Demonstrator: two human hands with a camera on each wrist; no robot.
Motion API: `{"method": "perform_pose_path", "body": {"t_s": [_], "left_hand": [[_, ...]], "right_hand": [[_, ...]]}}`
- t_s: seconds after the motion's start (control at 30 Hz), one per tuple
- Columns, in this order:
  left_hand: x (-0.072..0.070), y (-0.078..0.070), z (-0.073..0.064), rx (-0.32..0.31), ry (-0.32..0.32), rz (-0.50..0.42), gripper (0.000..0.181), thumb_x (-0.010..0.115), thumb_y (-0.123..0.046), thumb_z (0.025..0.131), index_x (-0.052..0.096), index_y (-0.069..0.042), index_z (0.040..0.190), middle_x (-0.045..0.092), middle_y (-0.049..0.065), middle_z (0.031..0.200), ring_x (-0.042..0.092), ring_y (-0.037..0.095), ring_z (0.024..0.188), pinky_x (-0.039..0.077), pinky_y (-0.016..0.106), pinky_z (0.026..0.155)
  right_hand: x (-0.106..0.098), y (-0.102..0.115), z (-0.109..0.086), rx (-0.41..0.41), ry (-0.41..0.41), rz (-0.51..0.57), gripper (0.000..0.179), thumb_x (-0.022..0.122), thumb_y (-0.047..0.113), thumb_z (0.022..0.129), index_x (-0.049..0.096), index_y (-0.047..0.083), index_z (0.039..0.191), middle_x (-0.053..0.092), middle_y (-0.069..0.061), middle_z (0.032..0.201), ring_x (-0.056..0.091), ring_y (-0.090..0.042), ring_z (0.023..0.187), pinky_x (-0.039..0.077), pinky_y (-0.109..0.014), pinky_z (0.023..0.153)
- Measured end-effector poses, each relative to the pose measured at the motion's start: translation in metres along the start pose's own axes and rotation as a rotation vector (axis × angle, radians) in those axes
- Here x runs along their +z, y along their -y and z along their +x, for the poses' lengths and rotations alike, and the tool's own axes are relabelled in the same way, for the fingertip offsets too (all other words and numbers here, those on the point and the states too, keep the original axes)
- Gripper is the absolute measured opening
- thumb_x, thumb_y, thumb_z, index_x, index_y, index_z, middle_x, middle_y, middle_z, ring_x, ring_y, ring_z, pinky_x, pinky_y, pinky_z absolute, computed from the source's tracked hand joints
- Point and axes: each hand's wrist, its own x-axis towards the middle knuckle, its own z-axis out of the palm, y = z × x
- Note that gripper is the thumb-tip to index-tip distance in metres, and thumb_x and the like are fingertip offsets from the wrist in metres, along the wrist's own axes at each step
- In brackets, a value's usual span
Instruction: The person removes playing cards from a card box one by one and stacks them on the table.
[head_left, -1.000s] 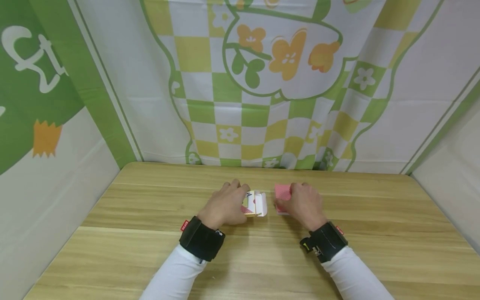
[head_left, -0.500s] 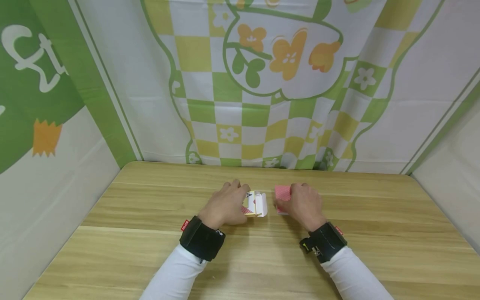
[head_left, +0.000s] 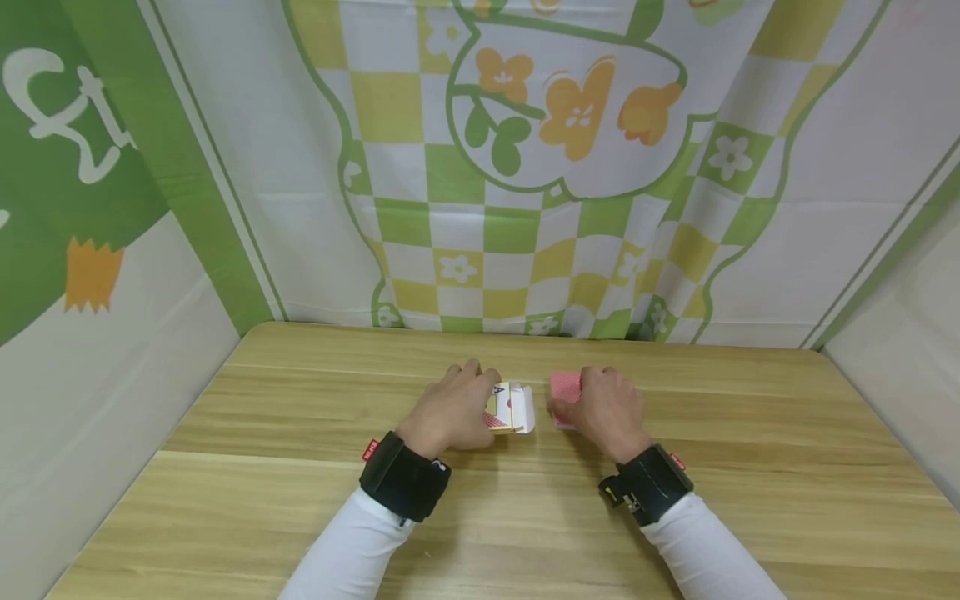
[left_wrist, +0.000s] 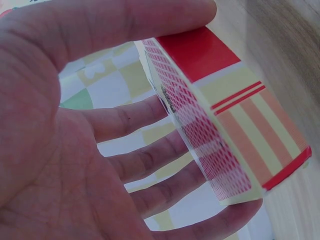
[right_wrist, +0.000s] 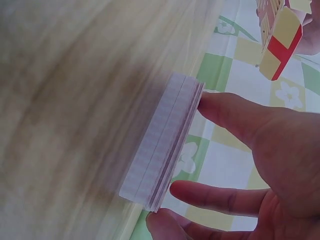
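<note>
My left hand (head_left: 452,408) grips a playing card box (head_left: 498,408), its open flap (head_left: 527,408) facing right. An ace design shows on the top of the box in the head view. The left wrist view shows the box (left_wrist: 240,125) between thumb and fingers, with red, cream and striped sides. To the right, my right hand (head_left: 611,408) holds a deck of playing cards (head_left: 565,387) with red patterned backs. In the right wrist view the thumb and fingertips pinch the ends of the deck (right_wrist: 160,145), whose white edges show low at the table. A small gap separates box and deck.
Both hands are over the wooden table (head_left: 525,525), towards its far edge. Behind it hangs a green and yellow checked curtain (head_left: 510,225) with flowers. A green and white printed cloth (head_left: 75,208) stands at the left, a pale one (head_left: 900,375) at the right.
</note>
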Motion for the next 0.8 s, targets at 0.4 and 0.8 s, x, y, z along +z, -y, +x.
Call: {"method": "perform_pose_path", "body": {"t_s": [0.4,0.8], "left_hand": [[-0.0001,-0.0013,0.0006,0.001,0.005,0.01,0.063,0.079,-0.01,0.072,0.06,-0.006,0.132,0.056,0.013,0.119,0.053,0.031,0.106,0.049,0.054,0.084],[0.0,-0.0028,-0.0013,0.006,0.004,0.015,0.062,0.079,-0.009,0.072,0.06,-0.006,0.131,0.056,0.012,0.117,0.053,0.031,0.105,0.05,0.053,0.082]], "right_hand": [[-0.0019,-0.0004,-0.0004,0.004,0.022,-0.024,0.047,0.08,0.049,0.077,0.062,0.006,0.075,0.055,-0.013,0.074,0.054,-0.029,0.061,0.042,-0.042,0.046],[-0.0039,-0.0007,-0.0007,0.016,0.05,-0.02,0.052,0.08,0.056,0.078,0.064,0.006,0.077,0.057,-0.013,0.078,0.056,-0.029,0.065,0.044,-0.043,0.049]]}}
